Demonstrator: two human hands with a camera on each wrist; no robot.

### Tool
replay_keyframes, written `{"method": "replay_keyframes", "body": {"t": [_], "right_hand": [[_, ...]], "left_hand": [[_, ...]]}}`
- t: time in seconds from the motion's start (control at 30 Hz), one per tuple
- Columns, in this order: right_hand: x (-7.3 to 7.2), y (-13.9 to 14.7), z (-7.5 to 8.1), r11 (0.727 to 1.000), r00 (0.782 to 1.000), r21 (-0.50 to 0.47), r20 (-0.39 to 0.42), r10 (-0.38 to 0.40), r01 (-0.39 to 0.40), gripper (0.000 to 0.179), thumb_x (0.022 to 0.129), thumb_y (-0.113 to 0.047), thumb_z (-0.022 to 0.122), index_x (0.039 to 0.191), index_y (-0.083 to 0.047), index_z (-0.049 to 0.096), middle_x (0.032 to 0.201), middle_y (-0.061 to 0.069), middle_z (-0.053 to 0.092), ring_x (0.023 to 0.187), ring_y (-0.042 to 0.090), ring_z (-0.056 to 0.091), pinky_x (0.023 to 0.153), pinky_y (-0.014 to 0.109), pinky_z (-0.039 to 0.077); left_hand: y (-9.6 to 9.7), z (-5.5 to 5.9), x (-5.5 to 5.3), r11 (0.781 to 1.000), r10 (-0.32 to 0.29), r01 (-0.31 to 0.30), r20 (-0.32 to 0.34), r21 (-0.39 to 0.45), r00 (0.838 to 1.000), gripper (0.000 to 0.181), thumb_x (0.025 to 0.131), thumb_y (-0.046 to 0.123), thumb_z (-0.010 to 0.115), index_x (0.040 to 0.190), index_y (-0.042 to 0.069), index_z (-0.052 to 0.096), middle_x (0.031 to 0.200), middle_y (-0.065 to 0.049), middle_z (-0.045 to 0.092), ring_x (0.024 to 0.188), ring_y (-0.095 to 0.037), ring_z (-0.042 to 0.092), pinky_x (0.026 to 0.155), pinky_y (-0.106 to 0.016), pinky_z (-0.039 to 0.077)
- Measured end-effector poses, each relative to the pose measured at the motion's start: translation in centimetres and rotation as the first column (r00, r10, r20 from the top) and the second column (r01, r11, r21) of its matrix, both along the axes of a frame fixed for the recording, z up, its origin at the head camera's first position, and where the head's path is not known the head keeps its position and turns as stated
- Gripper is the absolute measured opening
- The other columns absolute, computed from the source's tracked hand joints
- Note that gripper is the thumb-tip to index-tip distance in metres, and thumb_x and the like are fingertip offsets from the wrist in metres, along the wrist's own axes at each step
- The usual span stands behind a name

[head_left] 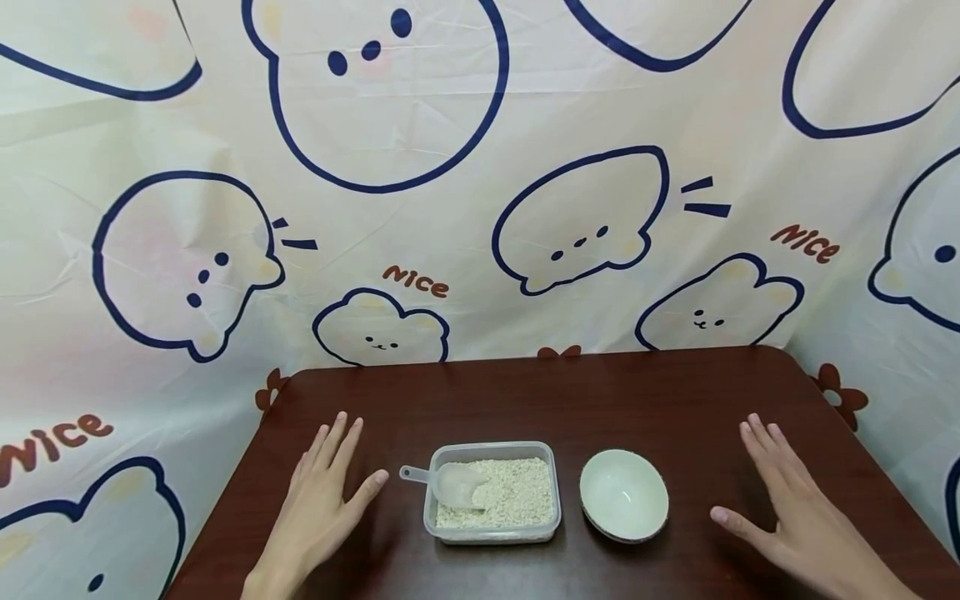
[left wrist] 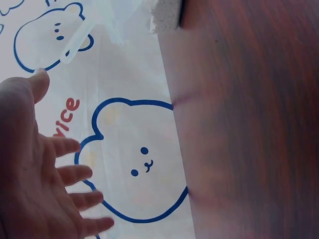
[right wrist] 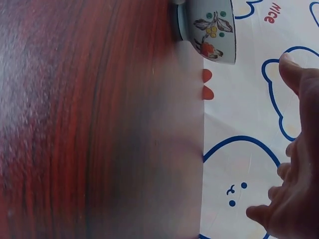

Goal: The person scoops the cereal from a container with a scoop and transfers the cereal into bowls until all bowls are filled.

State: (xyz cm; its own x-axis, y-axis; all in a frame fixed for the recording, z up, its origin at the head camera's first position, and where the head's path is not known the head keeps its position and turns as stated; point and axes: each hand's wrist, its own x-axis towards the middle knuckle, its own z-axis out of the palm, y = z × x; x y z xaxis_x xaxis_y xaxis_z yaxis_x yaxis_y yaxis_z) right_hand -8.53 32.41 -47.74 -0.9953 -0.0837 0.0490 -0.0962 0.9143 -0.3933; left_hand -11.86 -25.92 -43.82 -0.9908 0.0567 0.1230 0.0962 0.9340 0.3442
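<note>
My left hand (head_left: pixel 318 496) is to the left of a clear plastic container (head_left: pixel 555 500), its fingers spread and holding nothing. Pale flakes that look like oats (head_left: pixel 521 492) fill the container. A translucent scoop (head_left: pixel 456 485) lies on the flakes, its handle sticking out over the left rim. Just right of the container sits a white bowl (head_left: pixel 624 496) with nothing in it; the right wrist view shows fruit and leaves painted on the outside of the bowl (right wrist: pixel 214 32). Farther right, my right hand (head_left: pixel 798 508) has straight fingers, thumb out toward the bowl, and touches neither.
The dark reddish-brown table (head_left: pixel 480 400) has rounded far corners. Behind it and along both sides hangs a pale cloth (head_left: pixel 465 225) printed with blue-outlined bears, flowers and the word "Nice". The container and bowl stand close together with a narrow gap.
</note>
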Motion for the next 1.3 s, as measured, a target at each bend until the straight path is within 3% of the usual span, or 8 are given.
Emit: {"method": "replay_keyframes", "body": {"t": [0.27,0.47,0.7,0.83,0.97,1.07,1.13,1.3], "right_hand": [[0.1,-0.8,0.0,0.997,0.999,-0.073,0.027,0.035,-0.033,0.121,0.092,-0.063,0.077,0.174,-0.026,-0.005,0.182,0.017,0.002,0.163,0.051,0.015,0.103,0.087,0.035],[-0.1,-1.5,0.0,0.992,0.997,-0.113,0.056,0.060,-0.053,0.117,0.092,-0.062,0.078,0.174,-0.027,0.001,0.179,0.022,0.018,0.151,0.056,0.037,0.103,0.085,0.039],[-0.2,-2.4,-0.1,0.975,0.996,-0.205,0.019,0.086,-0.081,0.109,0.092,-0.055,0.081,0.173,-0.033,0.013,0.176,0.018,0.031,0.148,0.052,0.044,0.103,0.078,0.045],[-0.3,-2.9,-0.3,0.971,0.996,-0.223,0.024,0.091,-0.083,0.104,0.091,-0.057,0.081,0.172,-0.035,0.021,0.174,0.015,0.036,0.146,0.052,0.048,0.103,0.076,0.048],[-0.4,-3.4,-0.4,0.963,0.994,-0.252,0.021,0.105,-0.097,0.098,0.091,-0.055,0.082,0.170,-0.032,0.030,0.171,0.014,0.043,0.138,0.049,0.060,0.098,0.054,0.059],[-0.6,-3.8,-0.6,0.952,0.992,-0.288,0.031,0.120,-0.106,0.095,0.090,-0.054,0.083,0.169,-0.031,0.034,0.169,0.014,0.046,0.131,0.044,0.067,0.090,0.034,0.061],[-0.7,-4.0,-0.8,0.943,0.991,-0.312,0.028,0.129,-0.114,0.095,0.089,-0.054,0.085,0.168,-0.030,0.038,0.167,0.014,0.048,0.130,0.041,0.068,0.090,0.028,0.061],[-0.9,-4.4,-1.3,0.919,0.988,-0.365,-0.011,0.154,-0.148,0.095,0.085,-0.050,0.090,0.164,-0.025,0.045,0.163,0.009,0.054,0.133,0.003,0.062,0.093,0.024,0.061]], "left_hand": [[0.7,0.1,0.0,0.996,-0.037,0.037,-0.006,0.075,0.999,0.081,0.105,0.065,0.055,0.169,0.020,0.034,0.177,-0.013,0.029,0.159,-0.044,0.032,0.118,-0.076,0.036],[1.1,-0.1,0.2,0.988,-0.086,0.094,-0.072,0.120,0.994,0.071,0.106,0.050,0.065,0.165,0.018,0.042,0.171,-0.012,0.041,0.151,-0.042,0.048,0.113,-0.072,0.044],[1.5,-0.3,0.2,0.970,-0.145,0.176,-0.180,0.167,0.973,0.063,0.106,0.043,0.068,0.159,0.015,0.051,0.161,-0.009,0.055,0.142,-0.037,0.059,0.109,-0.064,0.052],[1.8,-0.3,0.2,0.964,-0.149,0.188,-0.205,0.190,0.967,0.059,0.105,0.038,0.071,0.157,0.017,0.055,0.155,-0.005,0.060,0.135,-0.031,0.065,0.105,-0.061,0.055],[2.1,-0.3,0.3,0.956,-0.150,0.194,-0.204,0.221,0.967,0.054,0.105,0.036,0.070,0.155,0.019,0.057,0.144,-0.001,0.067,0.120,-0.022,0.070,0.096,-0.052,0.060],[2.3,-0.4,0.2,0.938,-0.168,0.221,-0.209,0.268,0.963,0.050,0.106,0.031,0.070,0.153,0.017,0.059,0.138,-0.002,0.070,0.114,-0.021,0.072,0.089,-0.043,0.063],[2.3,-0.4,0.1,0.921,-0.182,0.243,-0.214,0.304,0.960,0.048,0.106,0.027,0.070,0.152,0.014,0.060,0.138,-0.004,0.070,0.111,-0.021,0.074,0.087,-0.039,0.064],[2.5,-0.5,-0.1,0.900,-0.189,0.243,-0.179,0.361,0.966,0.045,0.108,0.027,0.067,0.150,0.012,0.062,0.137,-0.007,0.071,0.109,-0.014,0.074,0.087,-0.031,0.063]]}}
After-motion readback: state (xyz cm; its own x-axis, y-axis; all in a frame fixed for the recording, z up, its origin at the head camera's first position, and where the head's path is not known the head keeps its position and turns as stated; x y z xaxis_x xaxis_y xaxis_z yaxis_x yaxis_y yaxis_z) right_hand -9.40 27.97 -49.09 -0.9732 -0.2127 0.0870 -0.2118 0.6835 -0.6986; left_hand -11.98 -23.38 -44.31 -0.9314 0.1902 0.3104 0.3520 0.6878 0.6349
